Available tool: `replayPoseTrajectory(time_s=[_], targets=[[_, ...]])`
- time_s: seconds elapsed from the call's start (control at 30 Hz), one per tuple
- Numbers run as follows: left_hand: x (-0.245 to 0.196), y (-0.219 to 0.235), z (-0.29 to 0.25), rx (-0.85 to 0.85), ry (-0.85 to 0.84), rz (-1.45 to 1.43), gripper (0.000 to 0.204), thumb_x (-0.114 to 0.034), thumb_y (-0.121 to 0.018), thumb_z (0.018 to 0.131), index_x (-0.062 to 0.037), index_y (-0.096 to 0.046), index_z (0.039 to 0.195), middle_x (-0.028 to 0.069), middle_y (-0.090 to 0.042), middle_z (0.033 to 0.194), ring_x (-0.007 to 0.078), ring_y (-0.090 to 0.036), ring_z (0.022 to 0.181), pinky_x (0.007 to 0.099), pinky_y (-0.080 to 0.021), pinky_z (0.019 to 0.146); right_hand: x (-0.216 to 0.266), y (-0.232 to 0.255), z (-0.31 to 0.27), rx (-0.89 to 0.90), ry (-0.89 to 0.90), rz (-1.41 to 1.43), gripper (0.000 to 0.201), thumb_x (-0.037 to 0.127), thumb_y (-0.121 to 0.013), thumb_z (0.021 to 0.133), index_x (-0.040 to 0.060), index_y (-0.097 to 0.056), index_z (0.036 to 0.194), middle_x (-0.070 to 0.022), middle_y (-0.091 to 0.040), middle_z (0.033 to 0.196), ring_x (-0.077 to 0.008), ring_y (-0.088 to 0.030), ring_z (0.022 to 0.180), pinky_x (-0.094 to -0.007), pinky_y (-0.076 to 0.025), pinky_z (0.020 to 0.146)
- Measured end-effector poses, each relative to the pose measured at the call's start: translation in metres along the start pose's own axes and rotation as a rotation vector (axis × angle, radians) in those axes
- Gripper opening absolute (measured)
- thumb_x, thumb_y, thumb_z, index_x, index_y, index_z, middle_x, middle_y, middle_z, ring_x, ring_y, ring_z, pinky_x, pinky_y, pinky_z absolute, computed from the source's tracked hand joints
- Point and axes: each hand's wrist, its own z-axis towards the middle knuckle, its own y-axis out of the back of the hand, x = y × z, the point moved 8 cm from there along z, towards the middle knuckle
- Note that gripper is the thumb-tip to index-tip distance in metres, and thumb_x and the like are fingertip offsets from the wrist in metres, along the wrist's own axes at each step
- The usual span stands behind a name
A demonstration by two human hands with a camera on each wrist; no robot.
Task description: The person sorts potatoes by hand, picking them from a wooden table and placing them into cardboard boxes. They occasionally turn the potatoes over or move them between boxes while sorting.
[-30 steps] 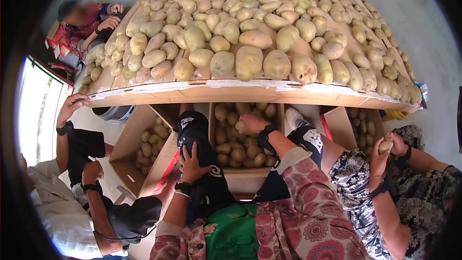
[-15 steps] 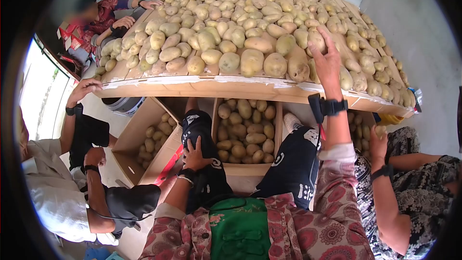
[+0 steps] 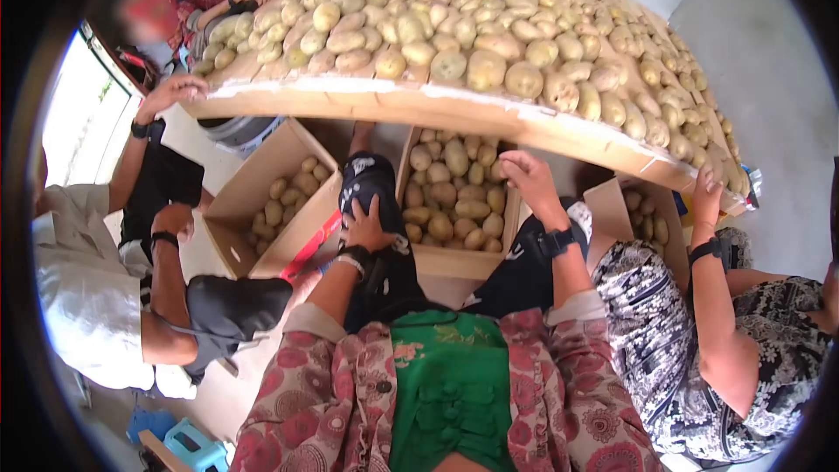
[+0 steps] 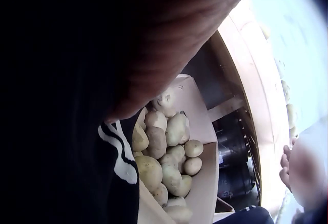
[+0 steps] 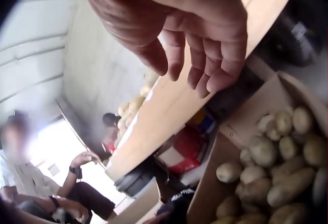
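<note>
My right hand (image 3: 529, 182) hangs over the right edge of the middle cardboard box, its fingers loosely bent. In the right wrist view, nothing sits between the thumb and fingers (image 5: 205, 55). Potatoes (image 3: 456, 157) of mixed sizes fill that box (image 3: 450, 262), set between my knees under the tabletop edge. On my left thigh, in dark printed trousers, my left hand (image 3: 367, 229) rests with its fingers spread. Many more potatoes (image 3: 486, 70) cover the tabletop in front of me.
The tabletop's front edge (image 3: 350, 105) runs across above the boxes. Another box (image 3: 262, 249) with potatoes stands to the left, and one (image 3: 612, 208) to the right. People sit on both sides, with another at the far left. A blue stool (image 3: 194, 446) stands at lower left.
My right hand went from the box, where it held a potato, up to a potato on the tabletop, then back down to the box with nothing held. My left hand stayed on the thigh.
</note>
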Motion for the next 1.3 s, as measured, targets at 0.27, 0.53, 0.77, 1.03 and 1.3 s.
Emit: replayPoseTrajectory(time_s=[0.27,0.53,0.77,1.03,1.3], targets=[[-0.037,0.024,-0.03,-0.371,-0.266,-0.069,0.08,-0.02,-0.075,0.062,-0.0162,-0.037,0.133,0.0227,-0.024,0.141,0.0423,-0.025,0.129,0.0588,-0.025,0.1,0.0,-0.027,0.002,0.148,-0.11,-0.223,0.03,0.018,-0.059,0.083,0.0038,-0.06,0.109,-0.0025,-0.065,0.09,-0.0106,-0.057,0.077,-0.0259,-0.048,0.066],[-0.091,-0.045,-0.02,0.106,-0.64,-0.409,0.068,-0.02,-0.072,0.066,-0.0027,-0.041,0.124,0.0272,-0.03,0.135,0.0421,-0.03,0.126,0.0469,-0.03,0.101,-0.042,-0.069,-0.005,0.519,-0.36,-0.289,0.038,0.025,-0.058,0.085,0.0069,-0.054,0.118,-0.0025,-0.058,0.101,-0.0135,-0.055,0.089,-0.0274,-0.047,0.071],[-0.043,-0.042,0.007,-0.204,-0.217,-0.57,0.075,-0.018,-0.068,0.067,0.0097,-0.03,0.125,0.0401,-0.027,0.127,0.0506,-0.031,0.12,0.0485,-0.031,0.101,-0.101,-0.085,0.004,0.581,-0.548,-0.248,0.04,0.023,-0.057,0.084,0.004,-0.051,0.119,-0.0068,-0.053,0.108,-0.0174,-0.052,0.095,-0.0331,-0.048,0.072],[-0.029,-0.047,0.026,-0.066,-0.161,-0.622,0.064,-0.033,-0.07,0.069,0.007,-0.046,0.113,0.0273,-0.059,0.101,0.0365,-0.058,0.098,0.0411,-0.048,0.084,-0.133,-0.151,0.051,0.706,0.247,-0.527,0.018,0.012,-0.061,0.076,0.0019,-0.059,0.09,-0.0032,-0.056,0.07,-0.0159,-0.053,0.068,-0.0309,-0.045,0.059],[-0.022,-0.091,0.051,-0.05,-0.007,-0.482,0.054,-0.022,-0.063,0.069,0.0118,-0.045,0.107,0.0277,-0.06,0.091,0.038,-0.061,0.088,0.0438,-0.048,0.078,-0.198,-0.175,0.007,0.715,-0.028,-0.741,0.052,0.016,-0.062,0.074,0.0026,-0.049,0.122,-0.0241,-0.055,0.116,-0.0367,-0.052,0.11,-0.0387,-0.041,0.095]])
